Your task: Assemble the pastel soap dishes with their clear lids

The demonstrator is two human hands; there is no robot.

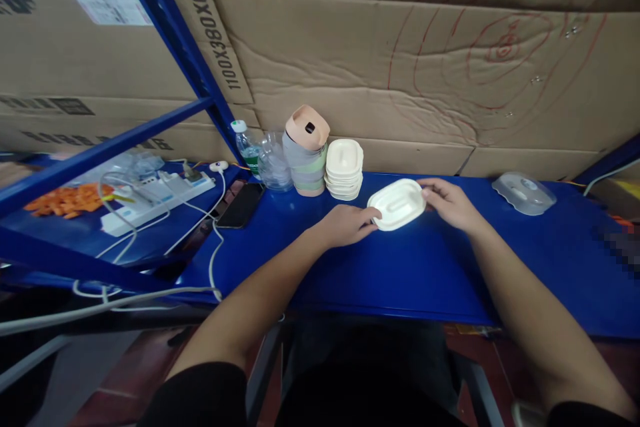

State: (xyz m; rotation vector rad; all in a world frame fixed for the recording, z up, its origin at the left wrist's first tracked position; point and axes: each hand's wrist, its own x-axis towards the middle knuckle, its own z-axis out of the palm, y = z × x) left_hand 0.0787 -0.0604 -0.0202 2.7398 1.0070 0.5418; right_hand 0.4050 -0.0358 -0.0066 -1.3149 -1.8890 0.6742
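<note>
A cream-coloured, rounded rectangular lid (399,204) with a raised middle is held tilted above the blue tabletop. My left hand (350,223) pinches its near left edge, thumb on top. At the far right end, my right hand (447,201) grips it between thumb and fingers. Just behind my left hand stands a stack of similar cream lids (344,170). To the left of that stack is a taller pile of nested pieces (306,163) in grey, green and peach, topped by a peach one with a dark square hole.
A plastic bottle (246,145), clear plastic containers (274,163) and a phone (241,205) are on the left. Beyond the blue frame post lie a power strip (157,200), cables and orange pieces (70,200). A translucent plastic piece (524,193) sits at the right. Cardboard (350,47) walls the back.
</note>
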